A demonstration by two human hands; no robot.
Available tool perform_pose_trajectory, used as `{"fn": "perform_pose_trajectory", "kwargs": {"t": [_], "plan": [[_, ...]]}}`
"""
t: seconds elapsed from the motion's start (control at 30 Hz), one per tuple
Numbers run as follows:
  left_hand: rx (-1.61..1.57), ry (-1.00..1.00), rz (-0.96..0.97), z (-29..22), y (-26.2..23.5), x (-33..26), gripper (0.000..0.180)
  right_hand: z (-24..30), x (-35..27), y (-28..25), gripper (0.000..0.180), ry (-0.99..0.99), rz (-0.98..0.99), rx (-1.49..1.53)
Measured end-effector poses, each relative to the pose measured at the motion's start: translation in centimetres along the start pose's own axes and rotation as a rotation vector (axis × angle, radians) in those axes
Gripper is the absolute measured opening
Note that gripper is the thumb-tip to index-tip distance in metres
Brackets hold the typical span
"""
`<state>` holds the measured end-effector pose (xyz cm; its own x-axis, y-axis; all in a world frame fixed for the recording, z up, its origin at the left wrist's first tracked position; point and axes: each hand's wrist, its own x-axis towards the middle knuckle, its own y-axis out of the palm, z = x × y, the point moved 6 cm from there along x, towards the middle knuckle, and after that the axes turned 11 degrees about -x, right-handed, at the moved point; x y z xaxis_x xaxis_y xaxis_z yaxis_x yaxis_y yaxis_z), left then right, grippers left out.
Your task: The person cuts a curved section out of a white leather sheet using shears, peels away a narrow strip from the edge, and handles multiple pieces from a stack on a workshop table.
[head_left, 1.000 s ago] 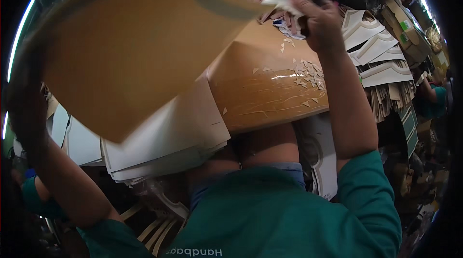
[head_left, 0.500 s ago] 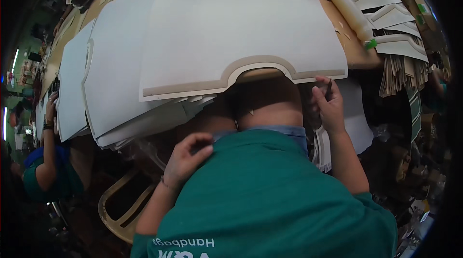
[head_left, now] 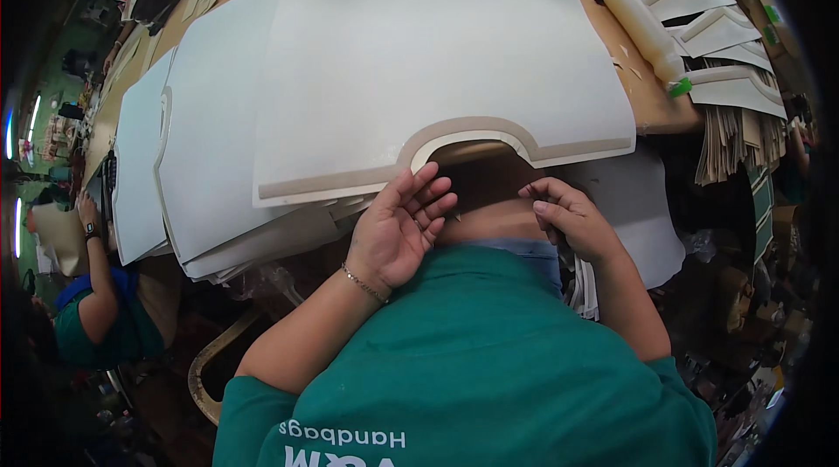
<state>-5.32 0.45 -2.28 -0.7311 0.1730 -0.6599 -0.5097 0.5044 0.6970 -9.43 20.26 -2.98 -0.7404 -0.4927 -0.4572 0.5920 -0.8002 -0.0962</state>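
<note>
A large white sheet panel (head_left: pixel 454 48) lies over the table's near edge, with a beige strip (head_left: pixel 332 183) following its border round an arched cutout. My left hand (head_left: pixel 398 229) is palm up beside the left foot of the arch, fingers spread and slightly bent, fingertips close to the panel's edge. Whether they touch it I cannot tell. To the right of the cutout, just below the edge, my right hand (head_left: pixel 577 221) has its fingers curled together. Something small and dark seems tucked in them, mostly hidden.
More white panels (head_left: pixel 205 117) are stacked to the left and underneath. A bottle of yellowish liquid (head_left: pixel 642 30) with a green cap lies at the right, near stacked white pieces (head_left: pixel 734 87) with beige edges. Another person (head_left: pixel 100 314) works at far left. A chair (head_left: pixel 210 371) stands lower left.
My left hand has risen from beside my waist to the arch's left foot and opened. My right hand has left the panel's right corner, moving left and down.
</note>
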Motion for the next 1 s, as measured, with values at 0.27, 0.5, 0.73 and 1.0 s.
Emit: {"fn": "perform_pose_trajectory", "kwargs": {"t": [0.27, 0.5, 0.73, 1.0], "plan": [[0.132, -0.036, 0.037, -0.1, 1.5, -1.2, 0.037, 1.4, 1.6, 2.7, 0.030, 0.034, 0.256, 0.156], [0.295, 0.226, -0.186, -0.9, -0.2, -1.5, 0.026, 3.0, 4.3, 5.0, 0.032, 0.099, 0.450, 0.062], [0.299, 0.257, -0.132, -1.0, -0.2, -1.7, 0.025, 4.3, 5.6, 6.4, 0.031, 0.099, 0.522, 0.051], [0.335, 0.329, -0.167, -1.2, -0.4, -1.8, 0.023, 4.1, 5.6, 6.3, 0.027, 0.131, 0.539, 0.072]]}}
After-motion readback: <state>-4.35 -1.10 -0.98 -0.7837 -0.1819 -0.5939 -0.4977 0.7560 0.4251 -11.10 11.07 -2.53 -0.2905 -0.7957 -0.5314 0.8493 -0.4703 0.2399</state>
